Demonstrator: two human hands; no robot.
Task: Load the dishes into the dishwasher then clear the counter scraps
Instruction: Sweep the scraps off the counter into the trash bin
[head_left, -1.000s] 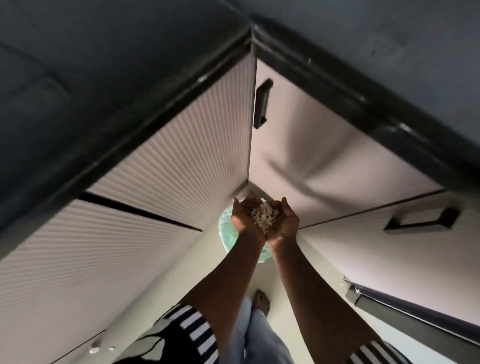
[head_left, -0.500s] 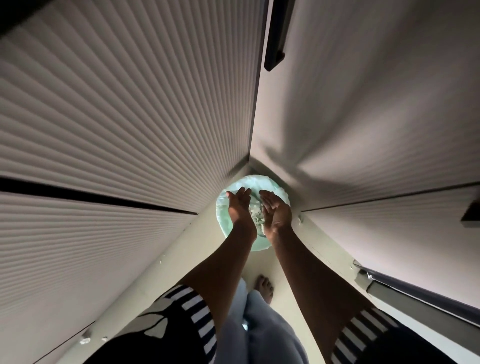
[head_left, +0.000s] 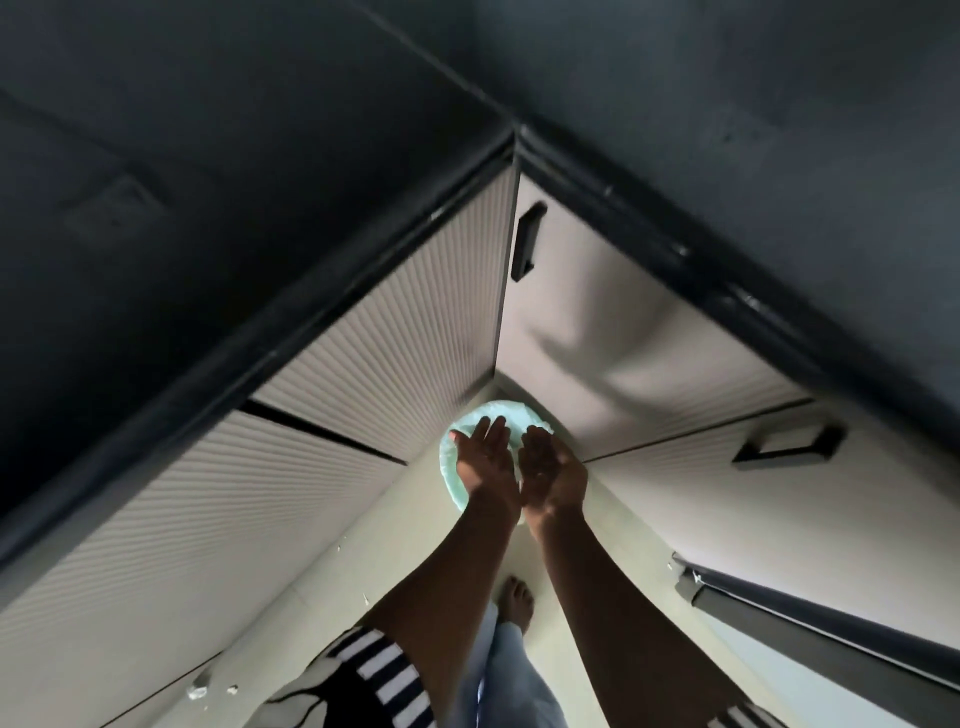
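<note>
1. The pale floor (head_left: 395, 561) shows as a narrow wedge between the cabinet fronts (head_left: 363, 395), widening back from the fingers (head_left: 491, 431) toward the person.
2. A pale green round bin (head_left: 451, 457) stands on it in the corner, directly beneath the fingers.
3. A bare foot (head_left: 516, 603) rests on it, well back from the fingers, behind the wrists.
4. White scraps (head_left: 197, 691) lie far back and left of the fingers, close to the left cabinet base. A smaller fleck (head_left: 366, 597) lies nearer the fingers.
</note>
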